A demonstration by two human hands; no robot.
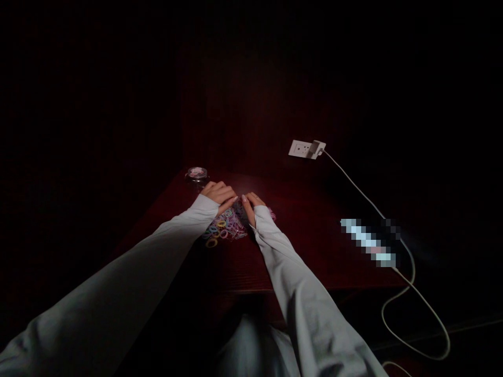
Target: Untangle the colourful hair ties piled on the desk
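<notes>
A heap of small coloured elastic hair ties (pixel 225 231) lies on the dark red table, with loose rings in yellow, blue, pink and purple towards its near left edge. My left hand (pixel 220 194) is over the far left side of the heap, fingers bent and thumb drawn in close to them. Facing it, my right hand (pixel 250 203) has its fingers curled above the right side. The tips of both hands nearly meet, and whatever is between them is too small and dark to make out. Part of the heap is hidden under the hands.
A round, clear-lidded container (pixel 197 173) stands at the table's far left. On the back wall is a socket (pixel 302 148) with a white charger (pixel 318 150). Its cable (pixel 353 183) loops down past a pixelated bright object (pixel 367 242) on the right of the table (pixel 306 262).
</notes>
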